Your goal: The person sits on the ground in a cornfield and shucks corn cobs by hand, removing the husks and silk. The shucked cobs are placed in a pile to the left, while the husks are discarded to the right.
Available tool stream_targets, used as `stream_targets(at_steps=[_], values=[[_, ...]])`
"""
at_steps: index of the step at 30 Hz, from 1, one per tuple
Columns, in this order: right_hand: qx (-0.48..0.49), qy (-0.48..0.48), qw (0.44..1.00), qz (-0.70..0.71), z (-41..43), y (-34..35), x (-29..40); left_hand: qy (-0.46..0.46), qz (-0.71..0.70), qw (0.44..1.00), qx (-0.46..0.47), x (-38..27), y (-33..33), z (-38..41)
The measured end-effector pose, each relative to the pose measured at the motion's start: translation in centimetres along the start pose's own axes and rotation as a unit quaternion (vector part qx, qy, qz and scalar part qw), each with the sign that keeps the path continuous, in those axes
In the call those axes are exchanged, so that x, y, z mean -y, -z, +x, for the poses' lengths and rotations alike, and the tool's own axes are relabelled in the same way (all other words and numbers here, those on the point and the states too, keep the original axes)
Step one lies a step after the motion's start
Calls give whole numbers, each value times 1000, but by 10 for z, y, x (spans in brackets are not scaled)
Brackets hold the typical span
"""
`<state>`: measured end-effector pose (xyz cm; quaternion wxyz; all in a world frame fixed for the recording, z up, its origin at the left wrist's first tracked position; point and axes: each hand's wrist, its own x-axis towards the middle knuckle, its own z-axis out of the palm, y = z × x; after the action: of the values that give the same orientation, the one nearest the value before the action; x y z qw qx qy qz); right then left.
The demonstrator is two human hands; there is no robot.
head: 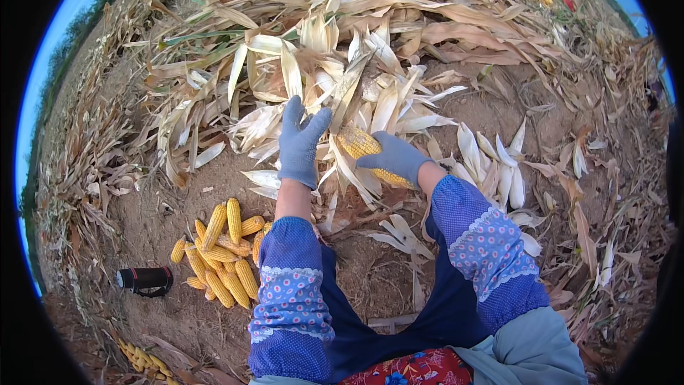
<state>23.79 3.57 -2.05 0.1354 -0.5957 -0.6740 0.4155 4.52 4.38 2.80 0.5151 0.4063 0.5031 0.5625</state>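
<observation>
My right hand (398,156), in a grey knit glove, is closed around a yellow ear of corn (359,142). The kernels show on both sides of the fingers, and pale husk leaves (350,174) hang below the ear. My left hand (300,144), gloved alike, is raised to the left of the ear with thumb and fingers apart. Nothing shows between its fingers. Beyond both hands lies a heap of dry corn husks (387,101). I cannot tell whether the left fingertips touch the husk leaf behind them.
A pile of husked corn ears (224,251) lies on bare soil beside my left forearm. Farther left a dark vacuum flask (144,279) rests on its side. More ears (141,359) are at the lower left. Loose husks (502,166) lie to the right, and dry stalks (481,27) lie across the far side.
</observation>
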Motion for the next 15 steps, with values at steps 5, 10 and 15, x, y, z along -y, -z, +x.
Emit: stream_targets(at_steps=[5,10,15], values=[[-37,25,990,136,10,7,-4,21,198,977,-71,24,17,9],[-40,21,973,225,6,12,6,8,254,961,-112,17,14,5],[-48,33,969,242,3,8,9,98,87,991,31,6,-8,-11]])
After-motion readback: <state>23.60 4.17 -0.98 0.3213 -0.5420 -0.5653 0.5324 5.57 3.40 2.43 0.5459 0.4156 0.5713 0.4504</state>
